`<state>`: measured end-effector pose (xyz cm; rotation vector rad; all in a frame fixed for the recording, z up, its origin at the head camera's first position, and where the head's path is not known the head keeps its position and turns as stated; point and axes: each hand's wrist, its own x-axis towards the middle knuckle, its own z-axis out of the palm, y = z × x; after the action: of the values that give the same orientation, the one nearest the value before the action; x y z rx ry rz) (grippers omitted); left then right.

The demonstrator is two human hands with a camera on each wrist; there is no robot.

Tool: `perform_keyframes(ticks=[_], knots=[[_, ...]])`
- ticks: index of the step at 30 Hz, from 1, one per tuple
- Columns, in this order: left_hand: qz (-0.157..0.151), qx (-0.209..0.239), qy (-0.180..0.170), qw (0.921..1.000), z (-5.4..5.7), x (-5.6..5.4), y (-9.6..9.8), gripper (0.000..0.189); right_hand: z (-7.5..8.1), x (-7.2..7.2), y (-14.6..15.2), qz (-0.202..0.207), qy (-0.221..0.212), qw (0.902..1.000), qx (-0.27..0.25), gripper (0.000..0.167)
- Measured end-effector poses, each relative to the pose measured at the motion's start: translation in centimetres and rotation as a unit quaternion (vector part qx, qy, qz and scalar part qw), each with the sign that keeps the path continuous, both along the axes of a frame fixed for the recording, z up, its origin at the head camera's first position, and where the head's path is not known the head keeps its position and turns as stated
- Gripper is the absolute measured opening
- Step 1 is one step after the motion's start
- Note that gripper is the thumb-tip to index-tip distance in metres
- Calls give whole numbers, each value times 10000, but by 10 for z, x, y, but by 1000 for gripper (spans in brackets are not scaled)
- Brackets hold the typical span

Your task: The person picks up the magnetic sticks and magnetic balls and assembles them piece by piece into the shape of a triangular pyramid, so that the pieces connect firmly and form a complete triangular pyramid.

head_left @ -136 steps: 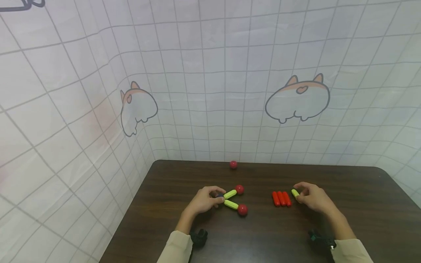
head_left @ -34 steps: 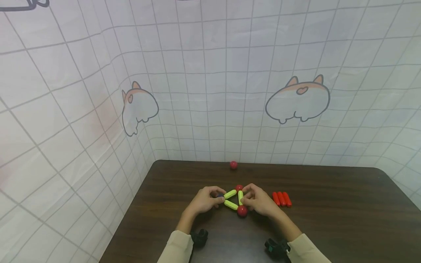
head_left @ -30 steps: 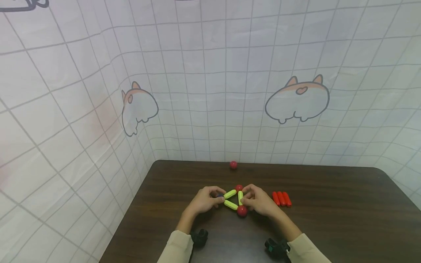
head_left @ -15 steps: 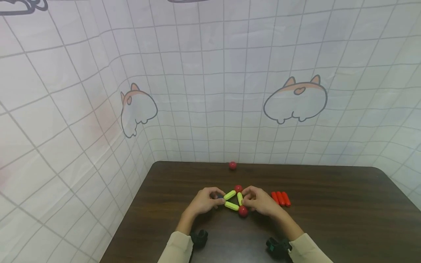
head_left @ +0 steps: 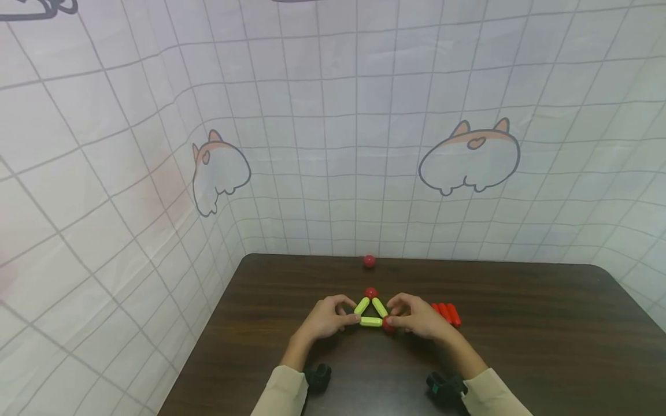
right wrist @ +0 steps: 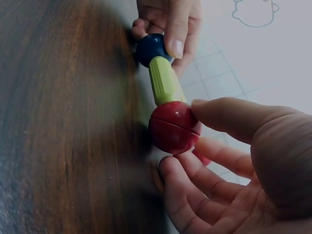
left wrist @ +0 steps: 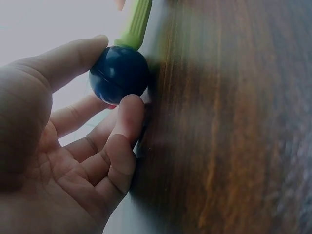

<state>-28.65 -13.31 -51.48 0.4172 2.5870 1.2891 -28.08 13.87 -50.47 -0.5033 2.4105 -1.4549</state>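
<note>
Three yellow-green rods, the near one (head_left: 371, 322), the left one (head_left: 362, 306) and the right one (head_left: 380, 307), form a triangle with balls at its corners. My left hand (head_left: 324, 318) pinches the dark blue ball (left wrist: 119, 75) at the left corner, thumb and fingers on opposite sides. At the right corner, my right hand (head_left: 418, 318) grips a red ball (right wrist: 174, 127) with thumb and fingertips. Another red ball (head_left: 371, 293) sits at the far corner, untouched by either hand. In the head view, the left hand mostly hides the blue ball.
Several red rods (head_left: 446, 314) lie side by side just right of my right hand, which partly covers them. A loose red ball (head_left: 369, 262) rests near the far edge of the dark wooden table (head_left: 520, 335). Behind hangs a white gridded curtain (head_left: 333, 144).
Earlier, my right hand brought a yellow-green rod from beside the red rods to between the two red balls. It has since shifted onto the near red ball, and the triangle has turned counter-clockwise.
</note>
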Motion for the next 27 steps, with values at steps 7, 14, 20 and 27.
perform_keyframes(ticks=[7, 14, 20, 27], knots=[[-117, -4, 97, 9999, 1, 1, 0, 42, 1, 0, 2, 65, 157, 9998, 117, 36], [-231, -36, 114, 9997, 0, -1, 0, 47, -1, -1, 6, 17, 143, 9999, 47, 36], [-229, 18, 145, 9996, 0, 0, -1, 48, 6, -5, 19, 42, 457, 9989, 109, 35], [-190, 77, 116, 9997, -1, 0, 0, 48, 22, -11, 52, -258, 560, 9981, 26, 41]])
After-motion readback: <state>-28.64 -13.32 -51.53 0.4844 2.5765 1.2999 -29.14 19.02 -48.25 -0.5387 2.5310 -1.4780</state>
